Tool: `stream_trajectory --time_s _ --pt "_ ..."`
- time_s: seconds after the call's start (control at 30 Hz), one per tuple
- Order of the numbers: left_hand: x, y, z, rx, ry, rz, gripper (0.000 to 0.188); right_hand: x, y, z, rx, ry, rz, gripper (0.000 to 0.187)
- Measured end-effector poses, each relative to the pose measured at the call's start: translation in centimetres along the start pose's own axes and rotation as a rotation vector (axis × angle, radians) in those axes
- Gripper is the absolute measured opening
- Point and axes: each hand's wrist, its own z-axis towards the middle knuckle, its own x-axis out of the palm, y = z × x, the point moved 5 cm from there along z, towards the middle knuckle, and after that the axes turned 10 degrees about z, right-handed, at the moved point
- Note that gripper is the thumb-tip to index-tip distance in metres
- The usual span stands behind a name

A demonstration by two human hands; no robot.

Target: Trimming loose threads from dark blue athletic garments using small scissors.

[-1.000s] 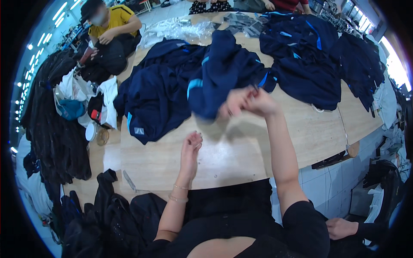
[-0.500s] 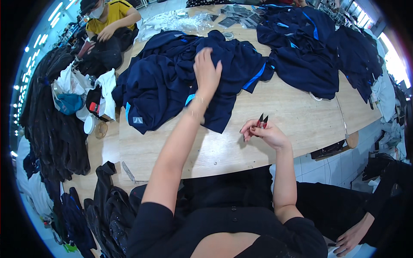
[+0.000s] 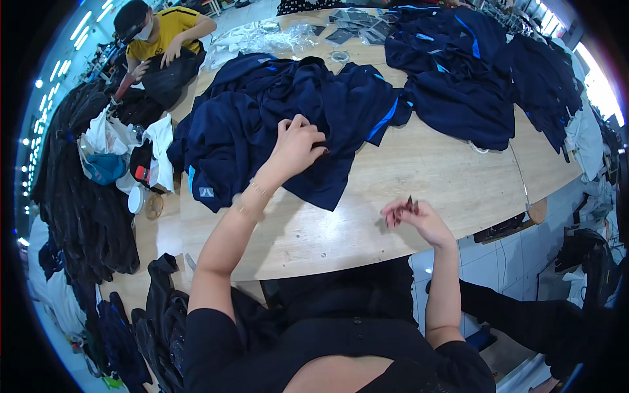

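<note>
Garment heaps on table [image 3: 452, 183]
Near pile [image 3: 288, 111] centre-left under left hand [image 3: 298, 141]; second pile [image 3: 472, 72] behind-right; right hand [image 3: 419, 219] w/ snips [image 3: 409, 204] at front edge.

I worked in a garment workshop: navy garments [image 3: 288, 111] were heaped across my long wooden table [image 3: 419, 177], dark clothing piles [image 3: 78, 196] filled the frame's left, and a co-worker [image 3: 167, 33] sorted fabric at upper left.

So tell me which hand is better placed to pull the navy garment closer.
Left. The left hand already rests on the navy garment, fingers curled into the cloth. The right hand is off it and holds small snips.
</note>
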Motion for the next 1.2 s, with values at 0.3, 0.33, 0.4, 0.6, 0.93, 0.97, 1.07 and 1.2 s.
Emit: stream_trajectory --time_s 0.3,0.33,0.4,0.6,0.93,0.97,1.07,1.2 --pt "-19.6 -2.7 -2.8 0.237 0.081 -0.580 0.018 9.4 16.7 11.3 -0.520 0.366 -0.139 0.028" --pt "-21.0 -2.7 -2.6 0.302 0.045 -0.612 0.016 9.9 17.4 11.7 -0.432 0.492 -0.184 0.027" --pt "-23.5 -2.1 -2.3 0.194 0.172 -0.670 0.016 9.3 17.7 12.6 -0.298 0.526 -0.179 0.028" --pt "-26.8 4.2 -6.4 0.042 0.046 -0.484 0.016 4.6 18.6 11.4 -0.134 0.332 -0.171 0.035" --pt "-16.4 2.2 -5.7 -0.068 0.378 -0.870 0.025 -3.5 20.1 10.1 -0.293 0.114 -0.250 0.011" --pt "-15.8 1.9 -5.5 -0.073 0.384 -0.873 0.025 -4.4 20.2 10.6 -0.278 0.164 -0.248 0.012" --pt "-14.5 0.4 -5.0 0.133 0.486 -0.859 0.031 -3.7 21.1 10.8 -0.320 0.191 -0.227 0.012" --pt "-13.4 -2.2 -4.4 0.226 0.575 -0.980 0.030 -1.1 21.6 13.1 -0.367 0.064 -0.273 0.015"
